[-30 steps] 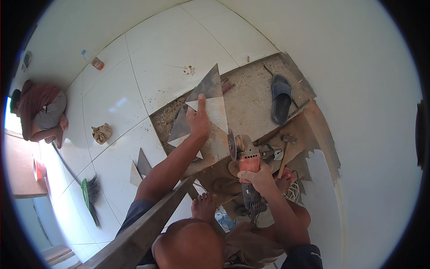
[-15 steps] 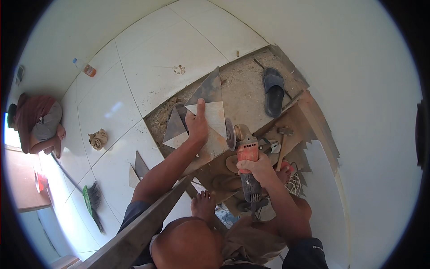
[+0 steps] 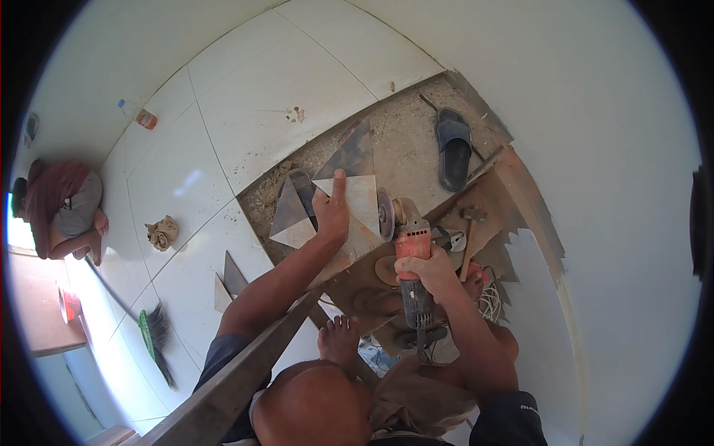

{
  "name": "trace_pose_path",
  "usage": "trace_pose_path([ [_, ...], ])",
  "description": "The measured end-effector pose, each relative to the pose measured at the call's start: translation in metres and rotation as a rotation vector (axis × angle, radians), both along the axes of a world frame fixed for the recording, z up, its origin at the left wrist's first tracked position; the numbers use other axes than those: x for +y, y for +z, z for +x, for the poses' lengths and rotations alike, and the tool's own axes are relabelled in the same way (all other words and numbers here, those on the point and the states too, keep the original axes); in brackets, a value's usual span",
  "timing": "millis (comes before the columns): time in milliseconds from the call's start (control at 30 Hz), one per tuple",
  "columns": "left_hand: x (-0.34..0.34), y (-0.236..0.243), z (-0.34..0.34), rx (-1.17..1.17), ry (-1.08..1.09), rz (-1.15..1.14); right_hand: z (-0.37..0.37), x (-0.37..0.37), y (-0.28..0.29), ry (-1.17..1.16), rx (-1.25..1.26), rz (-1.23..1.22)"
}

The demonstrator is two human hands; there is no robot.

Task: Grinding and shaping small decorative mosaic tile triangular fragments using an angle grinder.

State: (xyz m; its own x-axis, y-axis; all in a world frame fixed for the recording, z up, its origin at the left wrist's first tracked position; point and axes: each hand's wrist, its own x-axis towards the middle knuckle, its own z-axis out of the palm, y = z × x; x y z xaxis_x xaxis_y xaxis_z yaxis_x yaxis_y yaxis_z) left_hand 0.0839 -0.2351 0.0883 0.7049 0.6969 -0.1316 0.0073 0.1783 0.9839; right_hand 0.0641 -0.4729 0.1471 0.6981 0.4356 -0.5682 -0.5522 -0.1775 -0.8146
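Note:
My right hand (image 3: 431,269) is wrapped round the body of a red and black angle grinder (image 3: 415,244). Its round cutting disc (image 3: 385,212) stands upright at the right edge of a pale cut tile piece (image 3: 362,195); whether they touch, I cannot tell. My left hand (image 3: 332,214) grips that tile piece, one digit stretched along its top, the other fingers partly hidden. Beyond it lies a dark, pointed tile piece (image 3: 352,154). Left of the hand are another triangular offcut (image 3: 290,210) and a dark slipper (image 3: 300,181), partly covered.
A dark slipper (image 3: 454,149) lies on the rough bare floor patch. A hammer (image 3: 470,230) and coiled white cable (image 3: 489,303) are near my right foot. A wooden beam (image 3: 234,375) slants past my left arm. Farther left are a broom (image 3: 152,338), a bottle (image 3: 140,115) and a crouching person (image 3: 63,201).
My left hand and the tile piece have shifted slightly right and nearer to me. The grinder's disc has moved slightly farther away. Both hands keep their hold.

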Motion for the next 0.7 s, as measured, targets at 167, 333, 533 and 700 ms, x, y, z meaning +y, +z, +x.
trace_pose_path([
  [167,-0.003,0.000,0.000,-0.032,-0.010,-0.018,0.004,0.000,-0.003,-0.002,0.008,0.005],
  [333,-0.005,-0.003,-0.002,0.027,-0.022,-0.024,0.007,0.002,-0.003,-0.019,0.015,-0.005],
  [533,-0.007,-0.008,-0.007,0.010,-0.062,-0.073,0.007,0.003,-0.002,-0.030,0.035,0.011],
  [700,-0.007,-0.015,-0.006,-0.009,-0.080,-0.057,0.009,0.003,-0.004,-0.035,0.003,-0.041],
])
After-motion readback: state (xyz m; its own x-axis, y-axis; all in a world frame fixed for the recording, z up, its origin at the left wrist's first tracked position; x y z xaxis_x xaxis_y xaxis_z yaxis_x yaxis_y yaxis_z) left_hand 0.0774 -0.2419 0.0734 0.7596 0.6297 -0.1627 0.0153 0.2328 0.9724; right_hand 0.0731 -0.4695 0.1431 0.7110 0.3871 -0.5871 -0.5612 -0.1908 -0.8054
